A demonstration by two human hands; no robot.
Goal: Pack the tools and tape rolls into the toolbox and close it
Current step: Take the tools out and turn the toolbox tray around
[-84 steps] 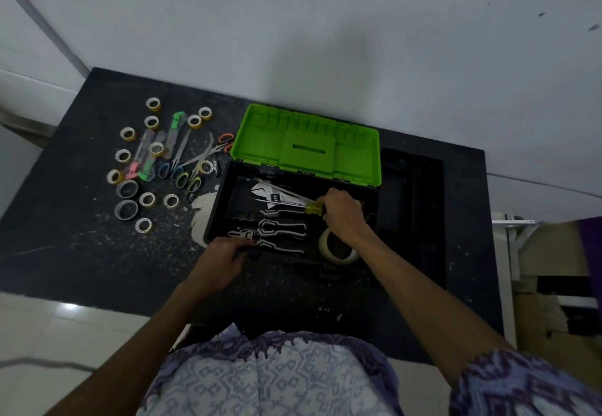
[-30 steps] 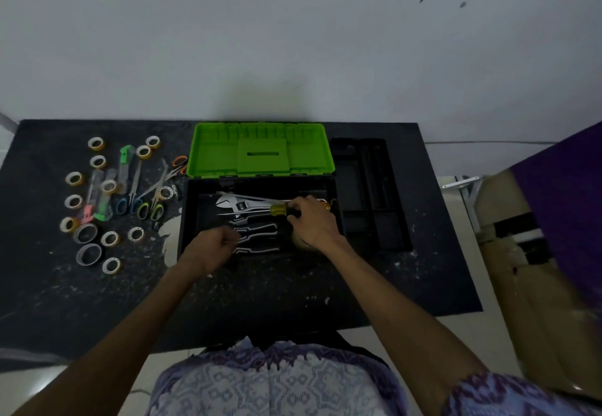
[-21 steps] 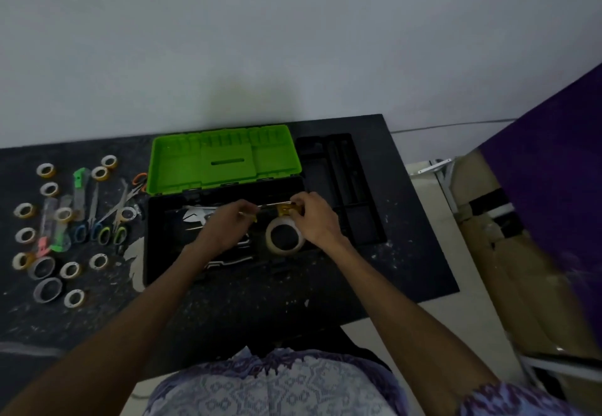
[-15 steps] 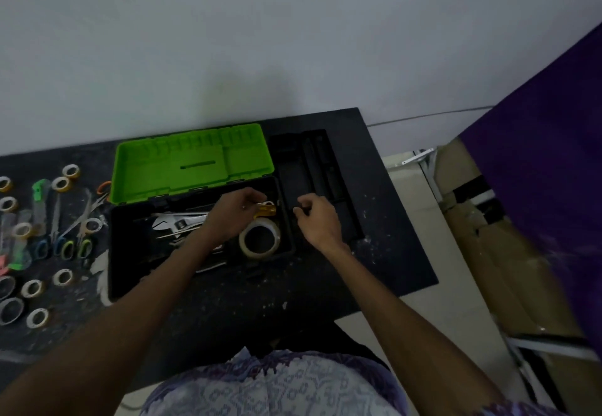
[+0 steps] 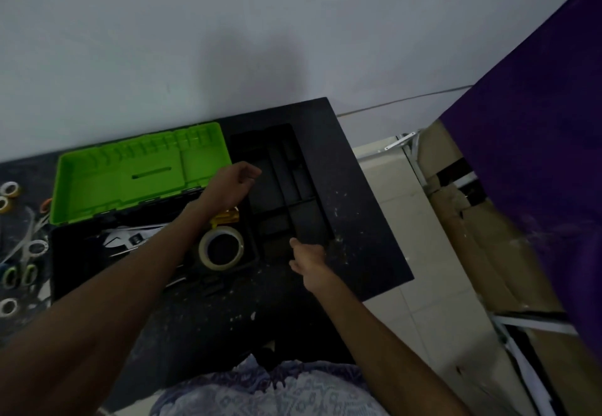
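The toolbox [image 5: 70, 252] stands with its green lid [image 5: 130, 171] swung back. Inside lie an adjustable wrench [image 5: 125, 239], a yellow-handled screwdriver [image 5: 224, 217] and a large clear tape roll [image 5: 221, 249]. Right of the box lies the black insert tray [image 5: 293, 194]. My left hand [image 5: 231, 184] reaches across the box, its fingers curled at the tray's far left edge. At the tray's near end, my right hand [image 5: 306, 256] grips the edge. Small tape rolls [image 5: 9, 189] and scissors [image 5: 16, 275] lie on the table at the far left.
The black table [image 5: 365, 220] ends just right of the tray, with tiled floor [image 5: 423, 301] beyond. Cardboard boxes [image 5: 472, 252] and a purple cloth [image 5: 537, 171] stand at the right. A pale wall runs behind the table.
My view has turned to the right. Both hands have left the inside of the toolbox and moved onto the black tray; the screwdriver now lies in the box.
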